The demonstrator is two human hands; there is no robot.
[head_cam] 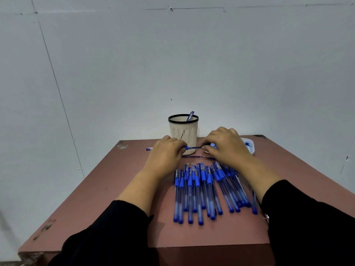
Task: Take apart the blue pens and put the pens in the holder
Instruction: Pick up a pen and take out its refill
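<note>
Against a bare grey wall, on the brown worktop (115, 179): blue pen (194, 147) held crosswise before the holder (183, 131), left hand (165, 154) and right hand (226, 146) pinching opposite ends.

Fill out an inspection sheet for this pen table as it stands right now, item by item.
Surface: reddish-brown table, scuffed at its left corners.
Job's things: beige holder with a black rim stands upright at the far edge, one blue pen poking out; a pile of blue pens lies near the middle; a pen held between both hands; a thin refill lies just behind the pile.
Clutter: small white tray with blue parts, far right; a loose blue piece, far left.
Grippers: left hand and right hand each pinch one end of the held pen.
Cables: nothing seen.
Surroundings: plain grey wall.
</note>
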